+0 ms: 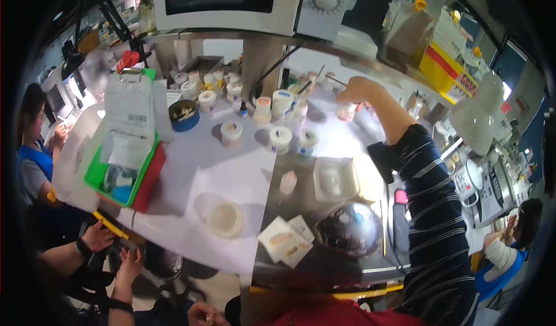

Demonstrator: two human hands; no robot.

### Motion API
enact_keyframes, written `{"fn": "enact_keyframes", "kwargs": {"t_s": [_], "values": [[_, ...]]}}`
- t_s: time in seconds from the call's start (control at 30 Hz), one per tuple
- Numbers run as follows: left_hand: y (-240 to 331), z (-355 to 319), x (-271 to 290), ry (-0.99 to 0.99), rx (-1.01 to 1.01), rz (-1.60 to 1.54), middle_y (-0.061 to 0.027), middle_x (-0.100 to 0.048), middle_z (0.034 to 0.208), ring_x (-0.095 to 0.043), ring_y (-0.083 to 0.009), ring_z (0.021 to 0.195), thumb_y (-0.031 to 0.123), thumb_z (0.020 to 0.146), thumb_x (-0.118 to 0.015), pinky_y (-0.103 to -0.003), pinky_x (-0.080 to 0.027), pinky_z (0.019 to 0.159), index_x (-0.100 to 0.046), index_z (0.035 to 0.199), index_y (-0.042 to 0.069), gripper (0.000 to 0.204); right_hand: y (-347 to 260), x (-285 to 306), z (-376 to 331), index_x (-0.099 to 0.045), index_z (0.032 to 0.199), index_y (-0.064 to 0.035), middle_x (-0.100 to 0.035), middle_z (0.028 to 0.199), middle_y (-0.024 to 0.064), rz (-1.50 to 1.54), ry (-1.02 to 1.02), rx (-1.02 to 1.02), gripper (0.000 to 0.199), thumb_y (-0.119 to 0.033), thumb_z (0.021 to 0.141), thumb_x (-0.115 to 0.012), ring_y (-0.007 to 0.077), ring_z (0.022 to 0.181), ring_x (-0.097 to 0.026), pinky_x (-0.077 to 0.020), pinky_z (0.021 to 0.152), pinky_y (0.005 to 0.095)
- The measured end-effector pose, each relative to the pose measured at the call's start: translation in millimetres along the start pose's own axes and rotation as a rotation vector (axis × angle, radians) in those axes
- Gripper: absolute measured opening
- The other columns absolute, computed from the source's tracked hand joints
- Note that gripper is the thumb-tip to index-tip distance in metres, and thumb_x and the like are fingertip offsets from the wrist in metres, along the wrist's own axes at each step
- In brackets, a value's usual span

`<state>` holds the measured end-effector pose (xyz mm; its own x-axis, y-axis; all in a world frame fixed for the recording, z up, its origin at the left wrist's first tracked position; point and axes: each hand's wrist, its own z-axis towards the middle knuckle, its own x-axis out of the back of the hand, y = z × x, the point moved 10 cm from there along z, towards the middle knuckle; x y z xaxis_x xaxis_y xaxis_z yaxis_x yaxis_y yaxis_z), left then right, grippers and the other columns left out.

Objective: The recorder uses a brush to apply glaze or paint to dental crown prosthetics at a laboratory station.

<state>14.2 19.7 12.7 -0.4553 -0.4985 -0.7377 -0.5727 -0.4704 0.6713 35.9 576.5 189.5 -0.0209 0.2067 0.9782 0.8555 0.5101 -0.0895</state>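
My right arm, in a dark striped sleeve, stretches to the back of the bench. There my right hand (360, 91) is closed over the top of a small white jar with reddish contents or print (346, 113). A thin dark stick (336, 80) juts leftward from beside its fingers; whether they hold it too is unclear. At the lower edge is my left hand (204, 313), partly cut off, its fingers pinched together around something small and pale that I cannot make out.
White jars (230, 134) crowd the back. Nearer are a round pale dish (225, 219), paper squares (285, 240), a shiny dark dome (350, 229) and a square white tray (336, 179). A green bin (92, 178) stands left. Co-worker's hands (97, 237) show at lower left.
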Motion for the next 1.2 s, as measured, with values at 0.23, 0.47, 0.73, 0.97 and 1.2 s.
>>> {"fn": "enact_keyframes", "kwargs": {"t_s": [0.23,0.47,0.73,0.97,1.2], "values": [[-16,-40,-4,-0.049,0.170,-0.201,-0.0114,-0.060,0.079,-0.062,-0.0197,0.065,0.033,0.070,-0.075,-0.030,-0.053,0.063,-0.052,0.095,-0.001,0.047,-109,14,-143,-0.064,0.075,0.0034,-0.062,0.062,0.0156,-0.006,0.127,0.421,0.036,-0.032,0.065,-0.060,0.0236,0.052,-0.060,-0.0467,0.051,0.0338],[-11,-71,-13,-0.137,0.089,-0.114,-0.0074,-0.059,0.076,-0.060,-0.0138,0.060,0.035,0.077,-0.070,-0.026,-0.050,0.048,-0.049,0.096,0.002,0.043,-303,-60,-253,-0.064,0.077,0.0006,-0.063,0.072,0.0178,0.040,0.203,1.011,0.041,-0.039,0.065,-0.062,0.0309,0.066,-0.061,-0.0480,0.059,0.0402],[-3,-108,10,-0.044,0.081,-0.158,-0.0122,-0.062,0.082,-0.061,-0.0178,0.066,0.029,0.072,-0.075,-0.031,-0.053,0.065,-0.054,0.101,0.000,0.046,-349,-120,-245,-0.067,0.085,-0.0009,-0.064,0.083,0.0169,-0.106,0.110,0.952,0.055,-0.052,0.064,-0.068,0.0303,0.076,-0.063,-0.0501,0.065,0.0390],[-9,-92,0,-0.205,0.150,-0.325,-0.0149,-0.062,0.087,-0.064,-0.0215,0.073,0.024,0.075,-0.073,-0.034,-0.055,0.067,-0.054,0.101,-0.001,0.041,-234,-38,-306,-0.061,0.093,0.0008,-0.062,0.075,0.0172,0.150,0.302,1.088,0.048,-0.044,0.076,-0.064,0.0281,0.067,-0.060,-0.0466,0.061,0.0357],[-25,-94,4,-0.229,0.221,-0.392,-0.0158,-0.061,0.077,-0.063,-0.0216,0.063,0.021,0.071,-0.076,-0.037,-0.055,0.055,-0.051,0.096,-0.004,0.043,-86,-116,-389,-0.057,0.087,0.0009,-0.052,0.059,0.0167,0.161,-0.277,0.713,0.015,-0.014,0.085,-0.055,0.0318,0.054,-0.053,-0.0399,0.052,0.0359]]}}
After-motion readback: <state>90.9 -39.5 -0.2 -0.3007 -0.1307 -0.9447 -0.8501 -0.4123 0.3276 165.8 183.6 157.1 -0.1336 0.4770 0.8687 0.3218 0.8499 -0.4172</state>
